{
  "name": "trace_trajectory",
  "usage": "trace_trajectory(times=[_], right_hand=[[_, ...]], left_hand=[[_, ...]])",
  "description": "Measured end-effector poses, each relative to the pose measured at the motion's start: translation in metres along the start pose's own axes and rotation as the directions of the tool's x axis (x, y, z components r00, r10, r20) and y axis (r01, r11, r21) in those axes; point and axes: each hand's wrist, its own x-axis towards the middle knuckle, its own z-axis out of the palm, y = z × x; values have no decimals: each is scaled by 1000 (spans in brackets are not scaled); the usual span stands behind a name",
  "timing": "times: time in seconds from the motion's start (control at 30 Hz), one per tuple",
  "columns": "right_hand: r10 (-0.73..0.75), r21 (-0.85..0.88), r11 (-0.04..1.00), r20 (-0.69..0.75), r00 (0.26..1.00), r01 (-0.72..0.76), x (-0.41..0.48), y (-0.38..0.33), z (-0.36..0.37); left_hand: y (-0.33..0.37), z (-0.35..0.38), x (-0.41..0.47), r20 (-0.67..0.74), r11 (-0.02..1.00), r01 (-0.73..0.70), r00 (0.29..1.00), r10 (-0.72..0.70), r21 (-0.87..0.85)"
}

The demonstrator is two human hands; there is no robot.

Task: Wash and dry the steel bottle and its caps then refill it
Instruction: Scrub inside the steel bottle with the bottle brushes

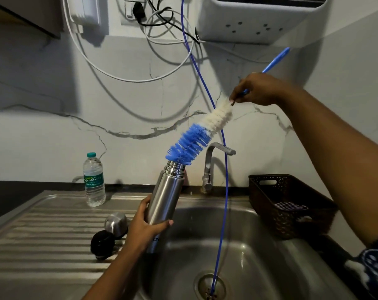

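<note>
At centre frame, over the stainless sink basin (259, 245), the left hand (143, 227) clasps the tilted, uncapped brushed-steel cylindrical bottle (165, 200) low on its barrel, a rigid, likely wet-slick surface, while the right hand (259, 89) pinches the blue-and-white bristled bottle brush (196, 137) at its mouth.

A dark woven basket (296, 224) stands at the right, a checked cloth (291, 206) inside it. A thin blue tube (226, 180) hangs down mid-scene. On the far veined wall (53, 126), white cables (129, 80) loop below a socket (131, 11) — left of a white appliance (259, 18).
</note>
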Motion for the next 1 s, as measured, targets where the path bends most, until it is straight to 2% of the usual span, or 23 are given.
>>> trace_trajectory(times=[0.23, 0.43, 0.53, 0.7, 0.83, 1.0], right_hand=[[-113, -30, 993, 121, 986, 117, 9, -8, -19], [-140, -17, 989, 220, 965, 148, 5, -13, -15], [-186, 9, 982, 225, 956, 189, 1, -22, -1], [-240, 20, 970, 235, 942, 242, -14, -53, 47], [-215, 21, 976, 260, 941, 217, -34, -75, 85], [-193, 189, 970, 199, 961, 156, -68, -89, 114]], left_hand=[[-5, 0, 0, 12, 997, -37, 999, 37, 62], [-2, 0, -3, 37, 990, -89, 996, 85, 109], [0, 5, -5, 70, 979, -110, 993, 100, 169], [4, 6, -5, 15, 983, -102, 995, 100, 153], [12, -1, -7, 1, 947, -158, 986, 164, 279], [27, -10, -4, 56, 887, -232, 972, 229, 398]])
